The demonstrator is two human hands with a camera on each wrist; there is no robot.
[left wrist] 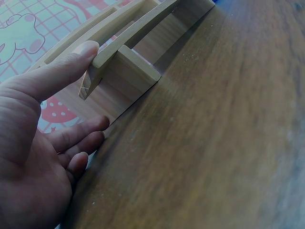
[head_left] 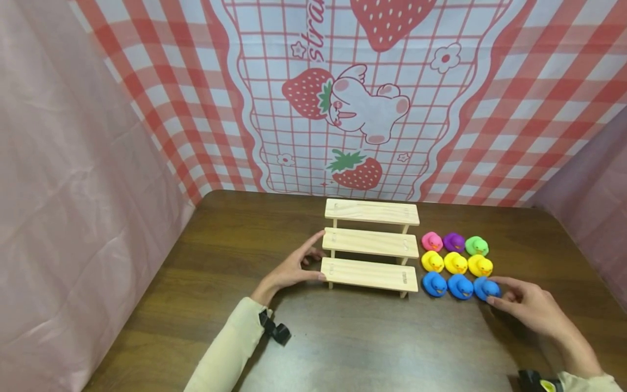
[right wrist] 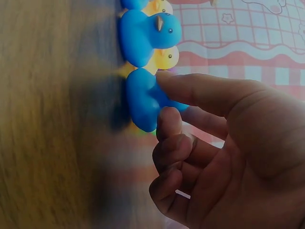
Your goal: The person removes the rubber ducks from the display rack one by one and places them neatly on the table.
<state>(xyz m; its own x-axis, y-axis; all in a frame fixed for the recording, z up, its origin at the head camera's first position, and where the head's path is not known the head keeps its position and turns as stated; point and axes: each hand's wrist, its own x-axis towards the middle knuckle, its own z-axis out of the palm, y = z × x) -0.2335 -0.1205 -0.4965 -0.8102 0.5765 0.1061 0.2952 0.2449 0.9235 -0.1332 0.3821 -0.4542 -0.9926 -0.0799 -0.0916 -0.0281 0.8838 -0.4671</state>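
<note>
A light wooden three-tier display rack stands on the table. My left hand is at its left end, index finger reaching the middle tier and thumb touching the lowest one. In the left wrist view the thumb rests against the end of a board, the other fingers loosely bent beside the side panel. To the right of the rack, my right hand pinches the rightmost blue rubber duck between thumb and index finger. This blue duck is partly hidden by the fingers in the right wrist view.
Beside the held duck sit two more blue ducks. Behind them is a row of three yellow ducks, then a pink duck, a purple duck and a green duck. A strawberry-print cloth hangs behind the brown table.
</note>
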